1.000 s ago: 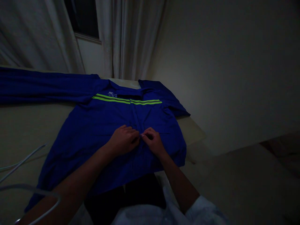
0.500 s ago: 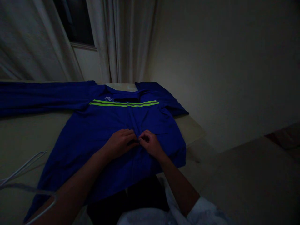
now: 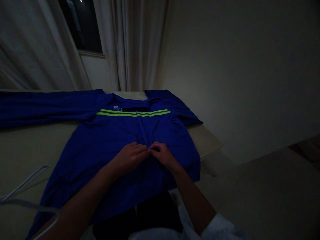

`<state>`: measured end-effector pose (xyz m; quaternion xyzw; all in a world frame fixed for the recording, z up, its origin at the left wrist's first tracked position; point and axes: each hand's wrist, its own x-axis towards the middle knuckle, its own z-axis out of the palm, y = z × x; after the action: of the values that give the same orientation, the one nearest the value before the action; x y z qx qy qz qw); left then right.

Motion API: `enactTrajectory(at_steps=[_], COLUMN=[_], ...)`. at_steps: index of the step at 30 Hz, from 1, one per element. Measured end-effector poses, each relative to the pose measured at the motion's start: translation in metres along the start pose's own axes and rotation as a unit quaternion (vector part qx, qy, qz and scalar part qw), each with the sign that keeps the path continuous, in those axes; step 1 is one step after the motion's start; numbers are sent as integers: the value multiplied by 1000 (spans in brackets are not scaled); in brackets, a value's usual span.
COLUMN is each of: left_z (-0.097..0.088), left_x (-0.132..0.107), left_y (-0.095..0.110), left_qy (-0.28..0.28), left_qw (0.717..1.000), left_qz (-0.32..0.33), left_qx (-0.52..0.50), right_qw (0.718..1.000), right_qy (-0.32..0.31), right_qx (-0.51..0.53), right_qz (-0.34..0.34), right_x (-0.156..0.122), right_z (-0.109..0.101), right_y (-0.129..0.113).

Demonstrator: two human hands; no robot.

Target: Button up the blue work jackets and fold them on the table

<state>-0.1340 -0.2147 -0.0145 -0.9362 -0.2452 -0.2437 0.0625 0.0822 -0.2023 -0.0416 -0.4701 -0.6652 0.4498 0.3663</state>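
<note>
A blue jacket [image 3: 100, 143] with yellow-green stripes across the chest lies spread, front up, its collar away from me and one sleeve stretched to the left. My left hand [image 3: 132, 155] is closed at the middle of its front opening, fingers bent over the cloth. Touching or nearly touching it, my right hand [image 3: 161, 153] pinches at the same front edge with thumb and forefinger. The small bit between the fingertips is hidden; it is dark there, and I cannot tell a button from a fold.
The jacket rests on a pale table [image 3: 207, 140] whose right corner shows beyond the hem. A white wire hanger [image 3: 30, 180] lies at the left near my forearm. Curtains [image 3: 140, 43] and a dark window [image 3: 83, 26] stand behind, a plain wall [image 3: 237, 66] to the right.
The view has tipped slightly, so everything sits a little lower. My left fingers have closed down more and come nearer the right fingertips; the jacket lies as before.
</note>
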Motion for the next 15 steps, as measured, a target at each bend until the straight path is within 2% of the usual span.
enactTrajectory(at_steps=[5, 9, 11, 15], left_z=[-6, -4, -1, 6], left_x=[1, 1, 1, -1], left_y=[1, 0, -2, -7], left_qy=[-7, -30, -30, -40], left_qw=[998, 996, 998, 997], left_qz=[51, 71, 51, -51], left_qx=[46, 52, 33, -53], right_qw=[999, 999, 999, 996], right_qy=[-15, -31, -43, -64], right_qx=[28, 1, -7, 38], right_qz=[14, 16, 5, -39], right_x=[2, 3, 4, 0], right_z=[-4, -4, -4, -6], right_y=[-1, -1, 1, 3])
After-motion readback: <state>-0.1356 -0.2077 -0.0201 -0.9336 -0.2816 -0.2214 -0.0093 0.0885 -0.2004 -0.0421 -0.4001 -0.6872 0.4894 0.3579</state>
